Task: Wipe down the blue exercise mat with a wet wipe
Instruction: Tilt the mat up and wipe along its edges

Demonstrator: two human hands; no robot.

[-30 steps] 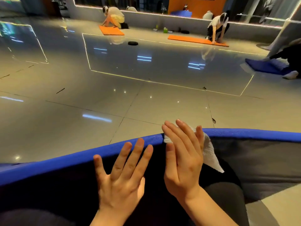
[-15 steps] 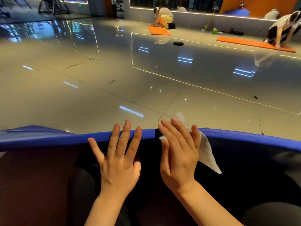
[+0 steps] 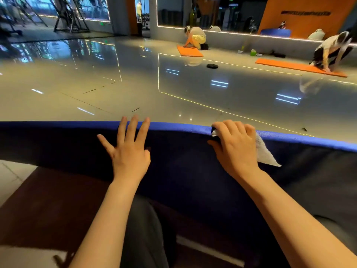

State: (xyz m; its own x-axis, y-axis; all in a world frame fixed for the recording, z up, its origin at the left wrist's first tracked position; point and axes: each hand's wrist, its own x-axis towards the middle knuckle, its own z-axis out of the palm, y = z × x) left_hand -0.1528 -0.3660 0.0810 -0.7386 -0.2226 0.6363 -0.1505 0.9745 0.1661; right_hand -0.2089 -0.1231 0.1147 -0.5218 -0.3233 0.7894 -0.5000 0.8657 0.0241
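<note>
Mat (image 3: 193, 171) lies under both your arms, its far blue edge curving against the shiny floor (image 3: 135, 89). Your left hand (image 3: 129, 151) presses flat on it, fingers straight and spread. Your right hand (image 3: 234, 146) curls round the wet wipe (image 3: 265, 153) at that edge. Judging by this, you're mid-wipe; which stretches are already clean can't be told.
</note>
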